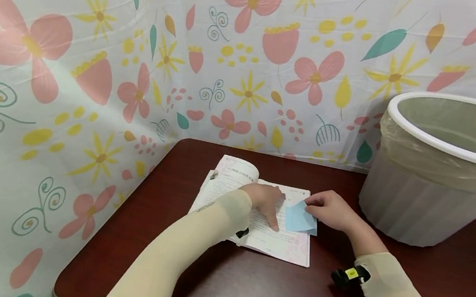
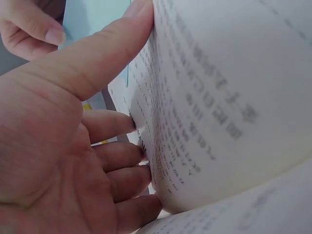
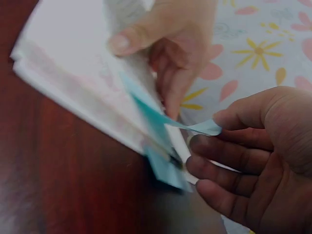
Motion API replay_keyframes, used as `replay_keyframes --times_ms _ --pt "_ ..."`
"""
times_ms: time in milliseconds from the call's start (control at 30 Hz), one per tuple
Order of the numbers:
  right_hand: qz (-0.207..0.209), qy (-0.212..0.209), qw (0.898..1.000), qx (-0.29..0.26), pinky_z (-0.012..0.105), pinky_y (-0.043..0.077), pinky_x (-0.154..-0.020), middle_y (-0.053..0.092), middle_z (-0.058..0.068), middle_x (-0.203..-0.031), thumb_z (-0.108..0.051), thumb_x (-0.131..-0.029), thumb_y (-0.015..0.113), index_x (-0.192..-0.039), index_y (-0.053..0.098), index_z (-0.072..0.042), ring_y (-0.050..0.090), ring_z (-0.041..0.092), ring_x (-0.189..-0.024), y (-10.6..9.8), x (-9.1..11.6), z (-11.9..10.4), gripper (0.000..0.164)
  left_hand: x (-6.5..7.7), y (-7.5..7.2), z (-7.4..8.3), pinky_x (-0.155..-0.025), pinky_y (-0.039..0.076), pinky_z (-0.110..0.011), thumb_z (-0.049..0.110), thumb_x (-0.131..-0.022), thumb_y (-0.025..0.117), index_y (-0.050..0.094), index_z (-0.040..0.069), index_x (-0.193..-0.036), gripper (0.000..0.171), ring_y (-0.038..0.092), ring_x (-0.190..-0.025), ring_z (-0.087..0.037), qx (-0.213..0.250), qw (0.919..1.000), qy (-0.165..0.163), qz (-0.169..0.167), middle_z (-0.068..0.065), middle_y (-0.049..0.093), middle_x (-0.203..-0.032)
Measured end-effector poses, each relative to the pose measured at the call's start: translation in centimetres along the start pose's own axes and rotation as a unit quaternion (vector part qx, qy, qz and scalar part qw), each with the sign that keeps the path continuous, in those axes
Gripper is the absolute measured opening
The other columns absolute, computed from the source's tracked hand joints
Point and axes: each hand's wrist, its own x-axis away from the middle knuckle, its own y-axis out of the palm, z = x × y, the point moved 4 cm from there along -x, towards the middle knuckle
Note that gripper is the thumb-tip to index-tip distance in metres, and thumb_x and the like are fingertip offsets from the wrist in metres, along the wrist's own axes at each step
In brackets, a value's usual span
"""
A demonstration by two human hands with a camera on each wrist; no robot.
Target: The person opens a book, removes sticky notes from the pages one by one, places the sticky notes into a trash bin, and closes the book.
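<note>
An open book (image 1: 270,247) with printed pages lies on the table, its left-side pages curling up. My left hand (image 1: 264,203) rests on the right-hand page near the fold, fingers spread and holding nothing. In the left wrist view its thumb and fingertips (image 2: 139,209) touch the page. A light blue sticky note (image 1: 298,218) lies over that page's right edge. My right hand (image 1: 330,210) pinches the note's upper right corner between thumb and finger. The right wrist view shows this corner (image 3: 207,127) lifted, with another blue part (image 3: 168,170) sticking out past the book's edge.
A pale waste bin (image 1: 411,201) with a white rim and clear liner stands right of the book on the dark red table (image 1: 136,235). A flower-patterned cloth (image 1: 209,89) hangs behind and to the left. Black straps (image 1: 349,276) sit at the wrists.
</note>
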Motion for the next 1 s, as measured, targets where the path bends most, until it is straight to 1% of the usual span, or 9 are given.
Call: replay_keyframes --times_ms 100,133,200,367,567,733,1000 --pt "0.007 -0.025 1.0 0.01 0.04 0.059 -0.086 0.076 0.017 -0.118 -0.012 -0.096 0.066 -0.12 0.076 0.0 0.068 0.021 -0.101 0.41 0.36 0.01 0.028 -0.06 0.01 0.18 -0.127 0.028 -0.035 0.057 -0.069 0.091 0.037 0.036 -0.16 0.107 0.027 -0.158 -0.013 -0.011 0.9999 0.0 0.002 0.009 0.028 -0.17" --pt "0.009 -0.032 0.999 0.01 0.04 0.059 -0.087 0.076 0.017 -0.117 -0.011 -0.096 0.065 -0.12 0.076 -0.001 0.069 0.021 -0.102 0.54 0.47 -0.02 0.028 -0.03 0.01 0.23 -0.127 0.028 -0.035 0.058 -0.07 0.091 0.037 0.036 -0.16 0.107 0.028 -0.158 -0.013 -0.016 0.9999 0.001 0.003 0.009 0.029 -0.17" --pt "0.014 -0.04 0.999 0.007 0.039 0.058 -0.087 0.076 0.016 -0.117 -0.008 -0.095 0.063 -0.12 0.076 -0.002 0.069 0.022 -0.103 0.72 0.62 -0.06 0.028 0.0 -0.02 0.27 -0.127 0.029 -0.035 0.058 -0.07 0.091 0.038 0.036 -0.16 0.107 0.028 -0.158 -0.013 -0.018 0.9998 0.004 0.004 0.008 0.029 -0.17" --pt "0.022 -0.047 0.999 -0.003 0.033 0.057 -0.086 0.076 0.015 -0.118 -0.004 -0.096 0.06 -0.12 0.077 -0.005 0.069 0.022 -0.106 0.83 0.55 0.02 0.03 -0.06 -0.17 0.23 -0.126 0.03 -0.036 0.058 -0.069 0.091 0.038 0.035 -0.16 0.108 0.029 -0.158 -0.014 -0.024 0.9997 0.006 0.009 0.007 0.029 -0.17" --pt "0.021 -0.049 0.998 -0.015 0.028 0.055 -0.08 0.077 0.014 -0.115 -0.001 -0.095 0.06 -0.118 0.077 -0.005 0.066 0.017 -0.096 0.91 0.36 0.35 0.029 -0.3 -0.16 0.03 -0.125 0.032 -0.037 0.061 -0.068 0.09 0.037 0.035 -0.16 0.109 0.031 -0.156 -0.014 -0.034 0.9994 0.003 0.009 0.009 0.031 -0.169" --pt "0.015 -0.044 0.999 -0.024 0.024 0.054 -0.077 0.078 0.013 -0.115 -0.001 -0.095 0.06 -0.117 0.078 -0.005 0.063 0.014 -0.091 1.01 0.55 0.25 0.029 -0.4 0.11 -0.06 -0.126 0.031 -0.037 0.062 -0.068 0.09 0.037 0.035 -0.16 0.11 0.031 -0.157 -0.015 -0.024 0.9996 0.005 0.013 0.008 0.031 -0.169" --pt "0.01 -0.046 0.998 -0.037 0.022 0.049 -0.068 0.078 0.013 -0.109 -0.001 -0.094 0.06 -0.116 0.078 -0.004 0.057 0.012 -0.079 0.96 0.96 0.07 0.029 -0.24 0.37 0.01 -0.126 0.03 -0.037 0.06 -0.068 0.091 0.039 0.033 -0.16 0.108 0.032 -0.156 -0.015 -0.02 0.9993 0.018 0.026 0.007 0.033 -0.169"
